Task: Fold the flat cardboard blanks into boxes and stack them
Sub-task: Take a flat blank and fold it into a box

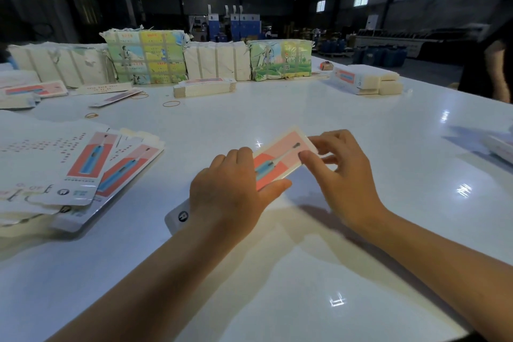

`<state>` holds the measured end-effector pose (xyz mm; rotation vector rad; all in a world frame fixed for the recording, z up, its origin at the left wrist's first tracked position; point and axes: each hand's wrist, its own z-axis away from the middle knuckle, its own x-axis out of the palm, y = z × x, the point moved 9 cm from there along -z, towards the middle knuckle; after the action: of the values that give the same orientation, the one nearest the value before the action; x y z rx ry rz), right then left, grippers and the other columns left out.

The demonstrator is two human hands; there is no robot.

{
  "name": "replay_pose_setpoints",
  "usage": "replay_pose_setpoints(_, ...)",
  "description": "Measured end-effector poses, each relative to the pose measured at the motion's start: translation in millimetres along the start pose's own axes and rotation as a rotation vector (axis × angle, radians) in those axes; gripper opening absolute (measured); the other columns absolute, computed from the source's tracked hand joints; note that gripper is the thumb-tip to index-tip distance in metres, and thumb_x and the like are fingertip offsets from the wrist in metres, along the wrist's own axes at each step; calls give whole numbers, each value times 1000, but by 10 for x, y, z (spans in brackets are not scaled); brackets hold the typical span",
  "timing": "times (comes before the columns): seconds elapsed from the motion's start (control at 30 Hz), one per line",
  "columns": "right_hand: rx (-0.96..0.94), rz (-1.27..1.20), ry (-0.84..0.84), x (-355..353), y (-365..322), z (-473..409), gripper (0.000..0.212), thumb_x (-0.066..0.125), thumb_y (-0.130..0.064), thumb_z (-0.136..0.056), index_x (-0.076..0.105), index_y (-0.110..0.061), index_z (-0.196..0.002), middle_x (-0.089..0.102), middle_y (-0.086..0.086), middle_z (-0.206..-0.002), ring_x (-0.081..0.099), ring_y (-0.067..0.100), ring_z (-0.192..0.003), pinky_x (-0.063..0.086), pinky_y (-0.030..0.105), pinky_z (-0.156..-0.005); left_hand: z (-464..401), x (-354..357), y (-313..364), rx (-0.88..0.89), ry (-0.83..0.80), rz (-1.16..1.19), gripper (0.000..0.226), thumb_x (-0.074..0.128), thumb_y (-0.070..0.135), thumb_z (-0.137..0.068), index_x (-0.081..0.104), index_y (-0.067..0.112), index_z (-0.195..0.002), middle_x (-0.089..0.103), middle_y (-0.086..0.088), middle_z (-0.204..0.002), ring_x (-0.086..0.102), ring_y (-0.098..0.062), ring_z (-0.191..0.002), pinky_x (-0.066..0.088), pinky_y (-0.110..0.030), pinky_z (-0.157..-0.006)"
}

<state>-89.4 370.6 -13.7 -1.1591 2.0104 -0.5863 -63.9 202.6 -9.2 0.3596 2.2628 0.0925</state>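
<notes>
A long pink-and-white toothbrush box [280,158] sits slantwise at the table's middle, between both hands. My left hand [230,189] grips its near half, thumb along the front edge, fingers over the top. Its white near end [177,218] sticks out by my wrist. My right hand [341,169] is at the far end, fingers curled around that end; the end flap is hidden. Flat printed blanks [83,169] lie fanned at the left. A pile of finished boxes [369,79] stands at the far right.
Paper-wrapped bundles [144,57] line the far edge of the white table [277,272]. A banded stack of blanks [204,87] and loose rubber bands [171,103] lie in front of them. A person [491,64] stands at the far right corner. More boxes [499,144] sit at the right edge.
</notes>
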Motion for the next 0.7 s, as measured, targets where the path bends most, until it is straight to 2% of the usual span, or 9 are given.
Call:
replay_pose_setpoints(0.07,-20,6,15,0,-9,-1,11,60,-22,-91,62,-31,-97,49,-10,-91,53,7,-88,44,12,-74,-2,-1,15,11,-8,14,81,21,77,-68,59,11,-95,65,-4,-81,55,-20,-62,41,-25,-50)
replay_pose_setpoints(0.2,-68,14,20,-5,-44,15,16,60,-18,-91,62,-32,-99,49,-6,-88,53,10,-83,42,12,-70,-15,-38,72,51,17,-10,73,30,70,-72,62,6,-83,64,-7,-67,56,-23,-49,43,-25,-41)
replay_pose_setpoints(0.33,-104,19,-29,29,-49,25,24,60,-18,-92,60,-35,-109,49,-8,-92,52,7,-85,43,15,-73,-24,-6,8,55,-22,-19,73,32,73,-71,60,8,-89,64,-7,-74,56,-22,-56,38,-23,-46)
replay_pose_setpoints(0.4,-83,25,-123,111,-36,19,36,58,-26,-87,53,-35,-122,48,-6,-106,50,0,-95,41,14,-80,-50,12,-90,25,-60,-40,71,30,76,-67,55,16,-95,64,-2,-83,56,-19,-65,38,-23,-53)
replay_pose_setpoints(0.43,-80,47,-177,153,-41,21,51,55,-31,-82,45,-34,-132,44,-4,-120,47,-2,-105,40,15,-87,-67,32,-129,17,-101,-73,71,26,77,-65,51,20,-98,63,2,-88,56,-16,-69,40,-23,-56)
replay_pose_setpoints(0.5,-155,132,-302,232,-103,38,72,52,-35,-76,25,-32,-143,27,-1,-145,34,11,-130,34,24,-104,-65,82,-146,57,-163,-112,73,23,79,-62,48,24,-103,62,6,-95,57,-13,-75,45,-22,-60)
replay_pose_setpoints(0.53,-235,191,-357,274,-161,58,75,54,-32,-77,23,-28,-145,22,3,-151,27,18,-136,29,28,-109,-53,116,-152,73,-192,-120,73,26,78,-62,49,24,-106,62,7,-97,58,-13,-77,46,-22,-60)
replay_pose_setpoints(0.6,-411,350,-427,336,-238,102,71,61,-22,-77,36,-12,-143,33,12,-149,30,30,-135,25,37,-113,-48,192,-100,113,-246,-121,74,34,80,-64,50,24,-110,62,6,-99,58,-13,-78,46,-23,-62)
replay_pose_setpoints(0.7,-544,481,-434,343,-267,89,61,73,-12,-75,52,-1,-131,56,17,-128,50,34,-116,36,41,-102,-80,291,-60,184,-301,-100,85,42,81,-65,58,12,-112,62,-5,-92,59,-26,-80,51,-40,-72)
